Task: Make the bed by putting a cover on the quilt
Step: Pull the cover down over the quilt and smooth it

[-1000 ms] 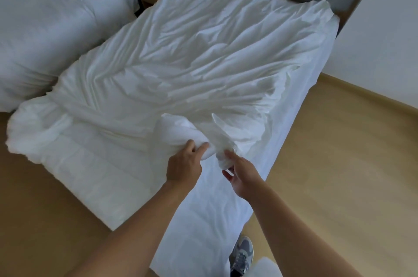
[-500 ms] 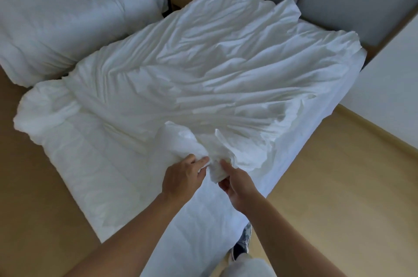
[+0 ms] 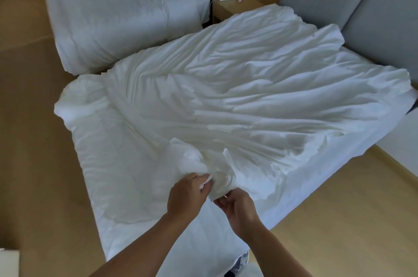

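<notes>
Lying crumpled over the quilt on the bed, the white cover is bunched at its near edge, where a fold is gripped by the left hand and pinched by the right hand. A second bed is seen far left.

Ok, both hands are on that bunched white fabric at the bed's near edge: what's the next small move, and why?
Probably draw the bunch toward the near edge. The left hand and right hand both grip one gathered spot of the cover, whose wrinkles fan from it, while bare quilt shows to the left, uncovered.
</notes>
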`<state>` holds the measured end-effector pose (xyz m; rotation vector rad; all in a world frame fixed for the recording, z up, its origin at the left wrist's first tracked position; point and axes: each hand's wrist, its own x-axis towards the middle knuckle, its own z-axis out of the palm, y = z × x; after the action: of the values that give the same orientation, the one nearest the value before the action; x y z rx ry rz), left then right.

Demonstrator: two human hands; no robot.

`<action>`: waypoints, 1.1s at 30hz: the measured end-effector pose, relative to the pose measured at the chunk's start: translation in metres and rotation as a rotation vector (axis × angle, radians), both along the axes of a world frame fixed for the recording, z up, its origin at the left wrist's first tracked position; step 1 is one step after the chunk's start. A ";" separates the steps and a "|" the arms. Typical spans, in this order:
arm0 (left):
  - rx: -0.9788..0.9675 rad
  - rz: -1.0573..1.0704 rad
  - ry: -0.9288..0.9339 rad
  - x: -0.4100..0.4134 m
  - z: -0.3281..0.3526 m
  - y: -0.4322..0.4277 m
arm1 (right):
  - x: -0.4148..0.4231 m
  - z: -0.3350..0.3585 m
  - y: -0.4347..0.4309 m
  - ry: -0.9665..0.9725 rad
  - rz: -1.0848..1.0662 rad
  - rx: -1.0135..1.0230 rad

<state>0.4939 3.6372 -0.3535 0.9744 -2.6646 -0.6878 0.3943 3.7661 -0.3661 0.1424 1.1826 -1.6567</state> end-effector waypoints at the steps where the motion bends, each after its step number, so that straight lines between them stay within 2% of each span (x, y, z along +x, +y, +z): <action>1: 0.015 0.013 -0.003 -0.001 0.000 -0.001 | 0.000 0.001 -0.002 0.075 0.023 0.035; 4: 0.092 0.013 0.033 0.000 0.000 -0.004 | 0.004 0.008 -0.009 0.246 0.040 0.101; 6: 0.149 -0.047 0.044 -0.001 0.003 -0.004 | 0.008 0.012 -0.011 0.273 0.003 0.129; 9: 0.186 -0.169 0.042 0.000 0.005 -0.003 | 0.008 0.008 -0.010 0.211 -0.032 0.208; 12: 0.221 -0.281 0.029 0.014 -0.001 -0.004 | 0.010 0.006 -0.006 0.145 0.057 0.298; 16: 0.296 -0.341 0.023 0.032 -0.009 0.001 | 0.017 0.015 -0.002 0.046 0.163 0.240; 19: 0.373 -0.304 0.030 0.040 -0.014 0.009 | 0.022 0.018 -0.001 -0.010 0.194 0.205; 23: 0.485 -0.250 0.063 0.039 -0.004 0.016 | 0.027 0.011 -0.004 -0.105 0.026 0.215; 25: 0.572 -0.119 0.075 0.034 0.004 0.016 | 0.025 0.012 -0.006 -0.114 -0.031 0.205; 28: 0.717 0.055 0.046 0.020 0.016 0.009 | 0.024 0.019 -0.005 0.036 -0.006 0.271; 33: 0.974 0.115 0.003 -0.020 0.048 -0.011 | 0.033 0.010 -0.004 0.257 0.041 0.362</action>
<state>0.4734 3.6266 -0.3058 1.2739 -2.1712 -2.0197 0.4274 3.7625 -0.3556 0.1326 1.6650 -1.4415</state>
